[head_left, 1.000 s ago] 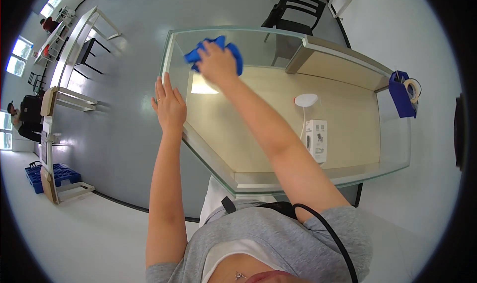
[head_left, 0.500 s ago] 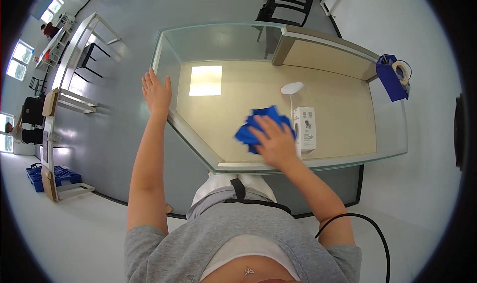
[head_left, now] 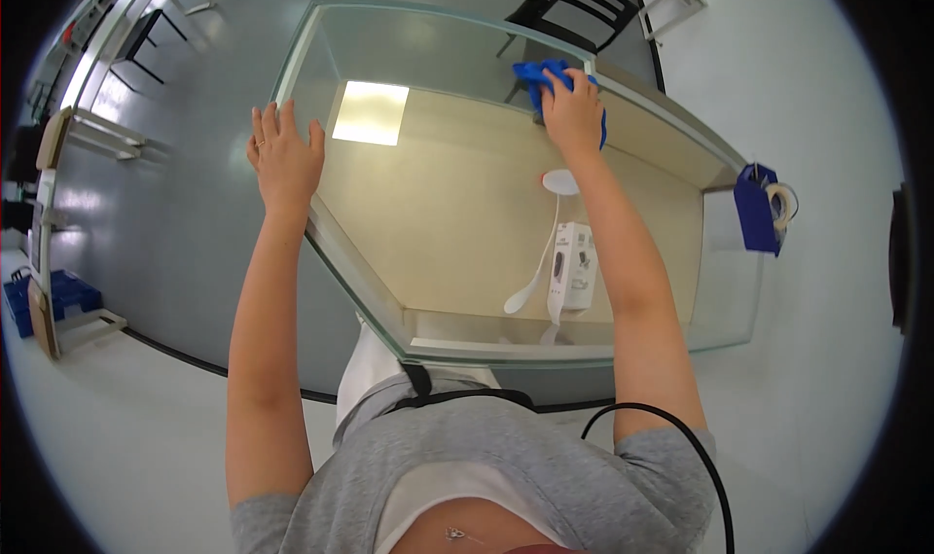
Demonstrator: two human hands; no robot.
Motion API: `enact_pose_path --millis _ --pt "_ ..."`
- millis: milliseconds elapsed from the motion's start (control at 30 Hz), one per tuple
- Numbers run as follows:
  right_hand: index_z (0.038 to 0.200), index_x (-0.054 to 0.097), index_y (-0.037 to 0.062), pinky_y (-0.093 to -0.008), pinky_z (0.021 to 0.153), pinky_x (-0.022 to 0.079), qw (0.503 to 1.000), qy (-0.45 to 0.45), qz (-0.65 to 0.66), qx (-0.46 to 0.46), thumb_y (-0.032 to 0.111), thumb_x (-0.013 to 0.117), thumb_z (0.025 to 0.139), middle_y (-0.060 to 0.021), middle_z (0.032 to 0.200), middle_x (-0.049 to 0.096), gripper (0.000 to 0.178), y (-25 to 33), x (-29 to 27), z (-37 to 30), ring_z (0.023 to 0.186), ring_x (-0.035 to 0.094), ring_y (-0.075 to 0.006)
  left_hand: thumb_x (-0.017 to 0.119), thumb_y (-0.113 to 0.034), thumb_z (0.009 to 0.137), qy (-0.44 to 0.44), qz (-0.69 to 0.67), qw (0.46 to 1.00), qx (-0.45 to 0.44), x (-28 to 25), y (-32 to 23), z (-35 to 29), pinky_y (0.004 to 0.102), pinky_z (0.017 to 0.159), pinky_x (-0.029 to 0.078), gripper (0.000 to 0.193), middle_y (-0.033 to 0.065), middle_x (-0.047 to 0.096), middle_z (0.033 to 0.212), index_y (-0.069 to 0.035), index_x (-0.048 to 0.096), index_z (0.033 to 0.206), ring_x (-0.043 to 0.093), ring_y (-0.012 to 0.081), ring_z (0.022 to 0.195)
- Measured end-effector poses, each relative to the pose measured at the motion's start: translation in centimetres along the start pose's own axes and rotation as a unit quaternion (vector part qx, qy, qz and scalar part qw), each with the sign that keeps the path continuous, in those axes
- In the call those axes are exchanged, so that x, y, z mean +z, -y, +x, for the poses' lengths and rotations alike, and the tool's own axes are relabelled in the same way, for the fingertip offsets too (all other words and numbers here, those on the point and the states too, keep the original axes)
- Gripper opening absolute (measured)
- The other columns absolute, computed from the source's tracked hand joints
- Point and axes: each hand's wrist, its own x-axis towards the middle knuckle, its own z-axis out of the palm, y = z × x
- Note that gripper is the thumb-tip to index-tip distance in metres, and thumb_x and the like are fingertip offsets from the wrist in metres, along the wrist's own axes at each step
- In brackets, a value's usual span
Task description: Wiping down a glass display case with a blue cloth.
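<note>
A glass display case (head_left: 428,357) with a pale inner floor stands before me. My left hand (head_left: 284,160) lies on its left edge, fingers spread, holding nothing. At the far side, my right hand (head_left: 574,111) is closed over a crumpled blue cloth (head_left: 540,75), beside the corner where the glass meets the rear frame. Seen through the glass, a white object with a round head (head_left: 560,182) and a thin stem stands beside a white printed box (head_left: 576,272). Parts of the cloth are hidden under my right hand.
A dark blue holder (head_left: 755,210) with a roll of tape (head_left: 780,207) sits at the case's right end. A black chair (head_left: 574,9) is behind the case. Long white tables (head_left: 92,63) run along the left, near a blue pallet (head_left: 60,296). A bright square reflection lies on the glass.
My right hand has carried the blue cloth from the near middle of the glass to its far edge. My left hand stays at the left edge. The whole view has shifted.
</note>
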Motion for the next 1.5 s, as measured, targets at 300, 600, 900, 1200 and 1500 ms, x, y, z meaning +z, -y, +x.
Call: enact_pose_path --millis 300,600,900,1200,1500 --pt "0.118 0.059 0.0246 -0.0525 0.091 0.041 0.999 -0.022 -0.007 0.035 0.029 0.057 0.089 -0.0075 0.127 0.051 0.029 -1.0 1.3 3.2 0.117 0.049 -0.0335 0.048 -0.039 0.093 -0.005 -0.002 1.000 -0.011 0.3 -0.4 0.1 0.0458 0.113 0.022 0.052 0.0130 0.042 0.145 -0.009 0.047 0.136 0.028 0.0279 0.141" --pt "0.117 0.066 0.0316 -0.0497 0.092 0.038 0.996 -0.004 0.029 -0.086 0.031 0.061 0.087 -0.0088 0.126 0.051 0.031 0.5 -7.3 -11.4 0.115 0.047 -0.0314 0.046 -0.037 0.094 -0.029 -0.011 0.999 0.004 1.8 0.4 0.4 0.0483 0.113 0.024 0.050 0.0158 0.042 0.145 -0.006 0.048 0.134 0.028 0.0292 0.141" --pt "0.123 0.063 0.0309 -0.0562 0.091 0.038 0.997 0.065 -0.037 0.014 0.035 0.056 0.090 -0.0111 0.132 0.046 0.034 0.8 -4.9 -7.0 0.121 0.044 -0.0321 0.047 -0.036 0.094 -0.003 -0.001 1.000 -0.007 0.3 -0.7 0.2 0.0510 0.112 0.024 0.048 0.0147 0.042 0.144 -0.006 0.049 0.131 0.030 0.0288 0.140" --pt "0.124 0.062 0.0274 -0.0571 0.090 0.039 0.996 0.072 -0.047 0.012 0.033 0.055 0.090 -0.0125 0.134 0.044 0.035 1.2 -4.3 -6.8 0.124 0.042 -0.0324 0.047 -0.038 0.094 -0.008 -0.032 0.999 -0.006 1.0 -0.2 0.1 0.0487 0.112 0.023 0.049 0.0140 0.042 0.144 -0.006 0.049 0.131 0.029 0.0287 0.141" --pt "0.122 0.063 0.0261 -0.0573 0.090 0.039 0.996 0.073 -0.037 -0.021 0.032 0.057 0.089 -0.0129 0.132 0.046 0.034 -0.5 -5.7 -8.7 0.122 0.044 -0.0317 0.046 -0.037 0.094 0.003 0.006 1.000 -0.017 0.4 -0.8 0.3 0.0496 0.112 0.024 0.049 0.0152 0.042 0.143 -0.005 0.047 0.132 0.027 0.0293 0.141"
